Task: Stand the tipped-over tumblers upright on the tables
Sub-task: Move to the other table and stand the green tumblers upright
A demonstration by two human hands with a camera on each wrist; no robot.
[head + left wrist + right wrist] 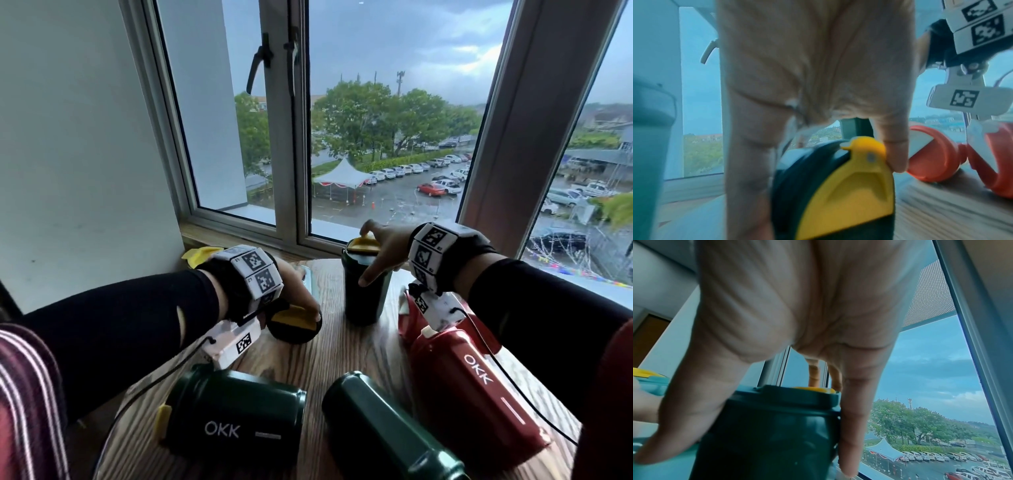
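A dark green tumbler with a yellow lid tab stands upright at the back of the wooden table. My right hand holds its top, with fingers on the lid and the thumb down the side. My left hand grips the lid end of a second dark green tumbler, which lies tipped over with its yellow lid facing me. Two more green tumblers and a red one lie on their sides near the front.
Another red tumbler lies behind my right wrist. A pale teal tumbler sits behind my left hand. The window sill and a white wall bound the table at the back and left. Cables trail from both wrists.
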